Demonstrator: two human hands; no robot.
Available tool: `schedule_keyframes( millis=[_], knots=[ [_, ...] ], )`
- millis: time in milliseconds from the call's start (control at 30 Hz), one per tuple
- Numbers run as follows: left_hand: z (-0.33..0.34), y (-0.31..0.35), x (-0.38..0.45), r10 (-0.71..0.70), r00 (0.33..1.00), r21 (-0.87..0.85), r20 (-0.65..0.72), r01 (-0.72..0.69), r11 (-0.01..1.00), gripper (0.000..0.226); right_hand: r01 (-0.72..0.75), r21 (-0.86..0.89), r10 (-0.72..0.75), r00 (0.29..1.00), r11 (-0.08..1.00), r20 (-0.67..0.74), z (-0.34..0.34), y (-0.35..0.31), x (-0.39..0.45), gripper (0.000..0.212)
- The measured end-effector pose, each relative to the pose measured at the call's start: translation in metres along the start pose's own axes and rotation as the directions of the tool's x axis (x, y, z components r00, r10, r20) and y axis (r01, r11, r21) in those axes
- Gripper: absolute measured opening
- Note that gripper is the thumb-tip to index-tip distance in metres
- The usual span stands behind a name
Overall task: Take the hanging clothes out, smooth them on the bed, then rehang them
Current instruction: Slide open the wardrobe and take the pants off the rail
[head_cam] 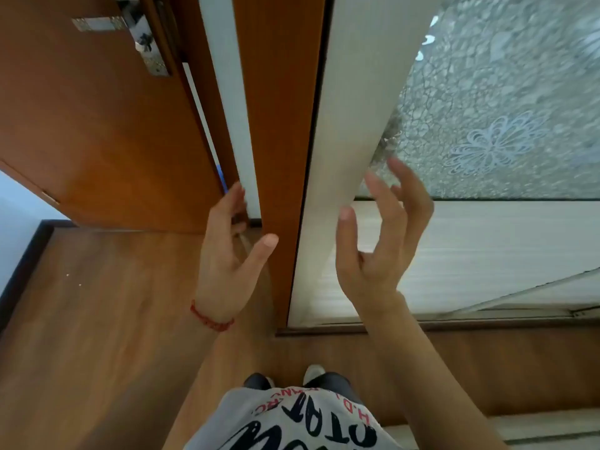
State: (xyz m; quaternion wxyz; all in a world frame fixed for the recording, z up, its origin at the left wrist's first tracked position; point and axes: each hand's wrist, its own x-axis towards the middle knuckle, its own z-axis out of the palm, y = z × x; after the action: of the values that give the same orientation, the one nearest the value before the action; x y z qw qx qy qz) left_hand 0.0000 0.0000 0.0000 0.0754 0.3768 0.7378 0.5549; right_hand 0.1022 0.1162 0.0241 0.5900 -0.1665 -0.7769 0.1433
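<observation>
Evidently the step in hand is getting the wardrobe open, since no hanging clothes are visible anywhere in the frame; they are presumably behind the wardrobe's sliding door (pixel 354 131), the pale panel running from the top centre down to the lower centre. The person's right hand (pixel 378 241), at centre right, is raised with fingers spread and relaxed, grasping nothing, its fingertips just beside the edge of that panel where it meets the frosted, flower-patterned glass door (pixel 506 102) filling the upper right. The left hand (pixel 227 251), at centre, is likewise released and empty, fingers loosely extended near the white strip of wall and the brown wooden frame (pixel 279 125); a red bracelet (pixel 211 318) sits on its wrist. To do this well, the person would probably lay the right fingers flat on the panel's edge and slide it steadily along its track (pixel 519 311), seen at the lower right, rather than pulling outward, keeping the left hand away from the gap. The wardrobe's contents cannot be seen. A brown room door (pixel 81 125) with a metal handle stands ajar at upper left, above a wooden floor (pixel 97 336).
</observation>
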Motion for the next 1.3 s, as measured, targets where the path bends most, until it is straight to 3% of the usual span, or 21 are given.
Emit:
schedule_keyframes(
  millis=[133,233,467,600,900,967,1033,1133,1200,1233,1300],
  knots=[
    [-0.003,0.041,0.033,0.299,0.942,0.015,-0.149,-0.301,0.954,0.073,0.118,-0.069,-0.127,0.982,0.991,-0.142,0.019,-0.011,0.047,0.040],
    [-0.001,0.062,0.051,0.392,0.897,0.012,-0.206,-0.399,0.917,0.071,0.129,-0.147,-0.156,0.970,0.981,-0.188,0.023,-0.016,0.066,0.043],
    [0.009,0.062,0.073,0.439,0.847,0.049,-0.299,-0.446,0.894,0.079,0.162,-0.201,-0.201,0.960,0.966,-0.193,0.018,-0.018,0.080,0.039],
    [0.009,0.055,0.076,0.476,0.820,0.122,-0.318,-0.463,0.878,0.071,0.170,-0.279,-0.228,0.955,0.945,-0.192,0.017,-0.014,0.082,0.041],
    [0.006,0.056,0.074,0.465,0.825,0.096,-0.322,-0.460,0.883,0.067,0.089,-0.416,-0.195,0.956,0.905,-0.220,-0.014,0.018,0.081,0.040],
    [0.006,0.060,0.069,0.540,0.734,0.200,-0.411,-0.505,0.839,0.056,0.044,-0.433,-0.163,0.956,0.901,-0.243,-0.023,0.026,0.081,0.039],
    [0.010,0.067,0.060,0.652,0.589,0.291,-0.477,-0.595,0.750,0.049,0.010,-0.453,-0.144,0.954,0.891,-0.264,-0.035,0.035,0.081,0.039],
    [0.027,0.082,0.039,0.809,0.457,0.288,-0.369,-0.772,0.567,0.038,-0.068,-0.479,-0.083,0.954,0.875,-0.288,-0.056,0.047,0.083,0.040],
    [0.049,0.088,0.027,0.852,0.470,0.198,-0.230,-0.835,0.514,0.033,-0.113,-0.499,-0.044,0.955,0.859,-0.292,-0.070,0.055,0.085,0.041],
    [0.063,0.090,0.024,0.844,0.513,0.130,-0.160,-0.836,0.533,0.033,-0.131,-0.508,-0.027,0.956,0.851,-0.292,-0.077,0.059,0.085,0.042],
    [0.098,0.095,0.025,0.750,0.661,-0.004,0.006,-0.750,0.661,0.038,-0.160,-0.523,0.000,0.956,0.837,-0.293,-0.090,0.068,0.087,0.042]
  ],
)
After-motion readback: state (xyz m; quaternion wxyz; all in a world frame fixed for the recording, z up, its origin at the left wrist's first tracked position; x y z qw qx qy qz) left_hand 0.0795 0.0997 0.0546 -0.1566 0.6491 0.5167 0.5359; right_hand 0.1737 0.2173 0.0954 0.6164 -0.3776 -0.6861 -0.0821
